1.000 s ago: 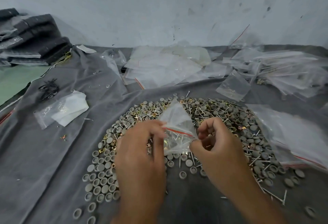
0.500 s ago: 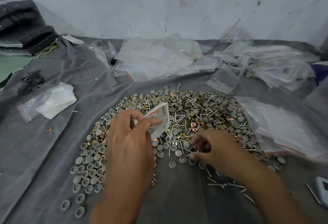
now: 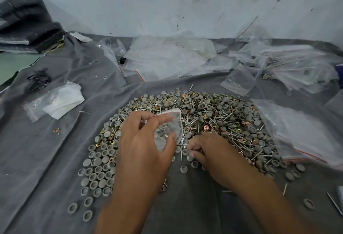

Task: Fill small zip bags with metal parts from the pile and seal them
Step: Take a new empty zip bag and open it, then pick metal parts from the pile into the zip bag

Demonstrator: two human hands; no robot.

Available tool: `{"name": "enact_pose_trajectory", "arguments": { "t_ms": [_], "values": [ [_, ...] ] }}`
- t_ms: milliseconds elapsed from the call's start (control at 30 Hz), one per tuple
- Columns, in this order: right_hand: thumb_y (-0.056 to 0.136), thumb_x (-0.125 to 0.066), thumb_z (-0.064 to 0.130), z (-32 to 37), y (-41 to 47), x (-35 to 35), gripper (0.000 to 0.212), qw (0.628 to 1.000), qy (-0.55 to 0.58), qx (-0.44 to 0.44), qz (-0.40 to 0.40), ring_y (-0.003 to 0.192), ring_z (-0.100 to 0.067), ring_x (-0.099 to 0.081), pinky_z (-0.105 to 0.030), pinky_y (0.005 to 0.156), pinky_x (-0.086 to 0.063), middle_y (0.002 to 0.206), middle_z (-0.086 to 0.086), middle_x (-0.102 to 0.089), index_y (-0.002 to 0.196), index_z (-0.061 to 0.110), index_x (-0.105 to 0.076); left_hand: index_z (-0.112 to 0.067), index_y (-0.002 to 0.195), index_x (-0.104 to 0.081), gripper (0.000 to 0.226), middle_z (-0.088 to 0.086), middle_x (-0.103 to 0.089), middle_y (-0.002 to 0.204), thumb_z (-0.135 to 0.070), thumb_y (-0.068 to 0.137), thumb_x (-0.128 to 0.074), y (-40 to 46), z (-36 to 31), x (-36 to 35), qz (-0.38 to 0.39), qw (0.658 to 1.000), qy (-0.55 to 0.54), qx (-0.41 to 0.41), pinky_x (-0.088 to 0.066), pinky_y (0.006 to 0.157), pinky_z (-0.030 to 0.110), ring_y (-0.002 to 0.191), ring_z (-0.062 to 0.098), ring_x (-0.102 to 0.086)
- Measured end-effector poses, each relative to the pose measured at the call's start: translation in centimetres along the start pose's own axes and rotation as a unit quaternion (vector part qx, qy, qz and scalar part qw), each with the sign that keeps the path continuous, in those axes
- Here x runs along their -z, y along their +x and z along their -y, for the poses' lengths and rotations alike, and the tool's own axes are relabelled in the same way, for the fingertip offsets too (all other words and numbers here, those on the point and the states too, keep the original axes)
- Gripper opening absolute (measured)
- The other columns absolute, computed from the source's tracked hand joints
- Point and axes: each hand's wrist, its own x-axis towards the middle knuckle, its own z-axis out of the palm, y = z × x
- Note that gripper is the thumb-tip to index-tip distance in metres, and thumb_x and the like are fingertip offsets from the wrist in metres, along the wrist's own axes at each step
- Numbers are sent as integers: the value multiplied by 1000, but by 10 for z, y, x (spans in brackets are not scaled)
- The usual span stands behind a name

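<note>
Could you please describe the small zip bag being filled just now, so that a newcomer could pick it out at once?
Start at the pile of metal parts in the middle of the grey cloth. Above its near left edge, the left hand pinches the zip bag. Unlike the bags lying flat around the pile, it is held up in a hand.

surface: wrinkled grey cloth (image 3: 55,159) across whole lower frame
center: pile of metal parts (image 3: 213,120), grey caps, nails, brass clips, directly on cloth
lower left: loose grey caps (image 3: 96,178) in rows
right edge: stack of zip bags (image 3: 304,131) beside the pile
upper center: heap of empty clear bags (image 3: 167,57)
left: bag with white sheet (image 3: 55,102)
upper left: dark folded stack (image 3: 27,27); black ties (image 3: 39,79)
</note>
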Motion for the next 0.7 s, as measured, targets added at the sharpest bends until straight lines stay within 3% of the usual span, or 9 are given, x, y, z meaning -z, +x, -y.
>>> {"name": "enact_pose_trajectory", "arguments": {
  "t_ms": [167,467,567,633,700],
  "values": [
    [95,-59,43,13,-8,-6,11,996,-69,-40,-50,95,-11,-55,-28,70,-37,101,13,-55,97,33,-58,-25,118,-67,45,-8,-49,106,-32,76,-78,-1,0,-2,21,1000,15,-1,-34,88,17,99,9,-47],
    [96,-61,45,27,-10,-4,19,993,-91,-73,-22,105,-17,-59,-31,80,-44,112,6,-57,105,28,-61,-23,115,-63,47,-7,-47,108,-39,72,-76,-2,1,-1,30,999,27,7,-40,92,26,103,11,-46],
    [96,-64,38,26,-14,11,11,997,21,-63,-38,92,-5,-59,-25,81,-48,99,13,-60,93,28,-61,-23,115,-63,48,-7,-47,109,-42,72,-73,-1,2,-1,33,999,25,4,-42,92,28,105,13,-46],
    [94,-67,39,31,-21,27,6,982,142,-9,-123,87,0,-59,-12,72,-44,91,17,-62,95,34,-64,-26,116,-62,49,-8,-46,109,-45,73,-72,-2,3,-2,35,999,26,-1,-42,92,27,106,12,-46],
    [94,-67,39,44,-29,38,8,951,206,79,-216,86,-2,-61,-9,71,-42,91,18,-63,101,36,-65,-28,117,-61,45,-9,-47,109,-48,77,-68,-2,2,-3,34,999,24,-8,-42,88,25,105,11,-46]
  ]
}}
